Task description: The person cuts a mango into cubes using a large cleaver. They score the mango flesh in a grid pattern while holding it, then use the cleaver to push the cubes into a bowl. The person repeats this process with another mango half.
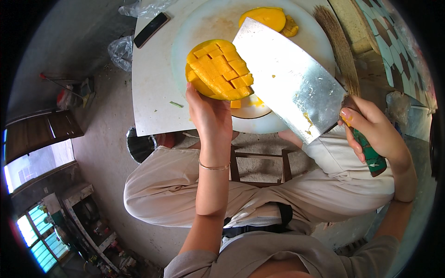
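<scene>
My left hand (210, 111) holds up a mango half (220, 69) whose yellow flesh is scored into cubes, over a round cutting board (205, 21). In my right hand (370, 123) is the green handle of a wide cleaver (288, 78); its blade slants up and left, the edge by the mango, with bits of pulp on the metal. Below the mango, a plate (248, 112) with a dark rim line shows partly, a mango cube (235, 104) on it. Another cut mango piece (266, 19) lies at the board's far side, beside a smaller scored piece (290, 27).
A phone (151, 30) lies at the left of the white table (153, 100), near crumpled clear plastic bags (121, 52). A straw brush (339, 52) lies right of the board. Below the table are a lined bin (139, 146) and a wooden stool (259, 156).
</scene>
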Tool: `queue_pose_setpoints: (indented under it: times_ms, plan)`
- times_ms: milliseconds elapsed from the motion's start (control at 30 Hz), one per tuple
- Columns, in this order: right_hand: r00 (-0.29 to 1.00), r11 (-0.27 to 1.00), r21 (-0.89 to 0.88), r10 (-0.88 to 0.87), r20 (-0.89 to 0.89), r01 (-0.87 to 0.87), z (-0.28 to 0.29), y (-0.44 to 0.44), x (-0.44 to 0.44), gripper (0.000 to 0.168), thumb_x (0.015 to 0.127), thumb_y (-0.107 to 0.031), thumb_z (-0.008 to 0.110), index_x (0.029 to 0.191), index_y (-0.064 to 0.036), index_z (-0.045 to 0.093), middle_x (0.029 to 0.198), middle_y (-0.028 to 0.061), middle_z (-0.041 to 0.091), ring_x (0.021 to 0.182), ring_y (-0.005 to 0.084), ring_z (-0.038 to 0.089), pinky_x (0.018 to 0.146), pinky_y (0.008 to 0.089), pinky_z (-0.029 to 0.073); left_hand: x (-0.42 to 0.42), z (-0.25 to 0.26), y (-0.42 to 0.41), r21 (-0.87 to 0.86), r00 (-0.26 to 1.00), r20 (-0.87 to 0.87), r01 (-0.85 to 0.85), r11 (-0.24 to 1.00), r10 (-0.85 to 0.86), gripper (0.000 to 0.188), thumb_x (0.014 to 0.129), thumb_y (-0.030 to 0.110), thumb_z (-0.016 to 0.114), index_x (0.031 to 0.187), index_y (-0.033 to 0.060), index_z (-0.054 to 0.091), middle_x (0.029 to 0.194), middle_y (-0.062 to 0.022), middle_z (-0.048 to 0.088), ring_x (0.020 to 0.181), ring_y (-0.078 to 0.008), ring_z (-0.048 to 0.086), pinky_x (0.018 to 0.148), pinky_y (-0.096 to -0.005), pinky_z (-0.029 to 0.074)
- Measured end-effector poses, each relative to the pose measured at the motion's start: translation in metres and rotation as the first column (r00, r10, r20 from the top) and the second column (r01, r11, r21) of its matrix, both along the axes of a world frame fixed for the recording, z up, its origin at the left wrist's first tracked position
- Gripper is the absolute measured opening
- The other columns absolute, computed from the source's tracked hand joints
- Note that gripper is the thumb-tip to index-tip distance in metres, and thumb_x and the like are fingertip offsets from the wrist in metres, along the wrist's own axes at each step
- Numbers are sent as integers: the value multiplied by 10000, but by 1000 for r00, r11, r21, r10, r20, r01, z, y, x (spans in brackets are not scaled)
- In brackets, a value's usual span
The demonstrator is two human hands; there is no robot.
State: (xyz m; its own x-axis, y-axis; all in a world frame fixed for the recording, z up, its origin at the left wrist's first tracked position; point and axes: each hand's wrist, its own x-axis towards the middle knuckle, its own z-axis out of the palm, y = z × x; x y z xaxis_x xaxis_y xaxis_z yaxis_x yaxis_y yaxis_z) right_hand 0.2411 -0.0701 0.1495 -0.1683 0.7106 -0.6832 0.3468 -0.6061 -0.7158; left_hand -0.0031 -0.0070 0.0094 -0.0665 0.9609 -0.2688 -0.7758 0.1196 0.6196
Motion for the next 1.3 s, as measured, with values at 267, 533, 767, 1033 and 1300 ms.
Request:
queue_pose_setpoints:
  times_ms: [267, 533, 767, 1033, 1300]
  plan:
    - [998, 996, 68, 54, 34, -57, 2, 2, 12, 270, 951, -253, 436, 847, -4, 438, 473, 31, 420, 338, 81, 394, 341, 223, 352, -3, -2, 2, -32, 996, -37, 83, 996, -84, 459, 967, 364, 268, 1279, 40, 361, 1283, -113, 440, 1166, -241, 466, 933, -380, 431]
    - [999, 1000, 12, -4, -44, 4, -6, 3, 7, 298, 954, -275, 407, 868, 8, 442, 462, 52, 433, 313, 104, 389, 338, 230, 336, 6, -7, -1, 22, 998, 50, 31, 999, -32, 461, 976, 355, 249, 1297, 38, 345, 1299, -110, 430, 1180, -237, 452, 963, -380, 407]
    - [996, 999, -25, -36, -80, 34, -5, 1, 7, 313, 948, -298, 421, 891, 9, 440, 465, 56, 436, 314, 107, 392, 347, 226, 339, 12, -3, -5, 30, 1000, -11, 0, 1000, 0, 463, 979, 344, 255, 1308, 24, 322, 1314, -126, 408, 1201, -259, 435, 981, -409, 403]
    - [993, 994, -66, -92, -79, 87, 1, 1, -1, 315, 945, -310, 430, 887, 0, 442, 466, 56, 435, 313, 107, 392, 340, 228, 331, 29, 2, -16, 65, 989, -28, -142, 988, 144, 474, 981, 350, 273, 1325, 24, 296, 1334, -130, 379, 1233, -267, 397, 1026, -429, 346]
    - [979, 974, -139, -188, -76, 177, 0, 6, -5, 329, 931, -336, 447, 856, -16, 454, 466, 56, 439, 315, 115, 403, 333, 233, 328, 46, -5, -11, 110, 982, 10, -187, 976, 187, 478, 980, 358, 280, 1331, 35, 295, 1332, -117, 385, 1229, -259, 399, 1029, -424, 334]
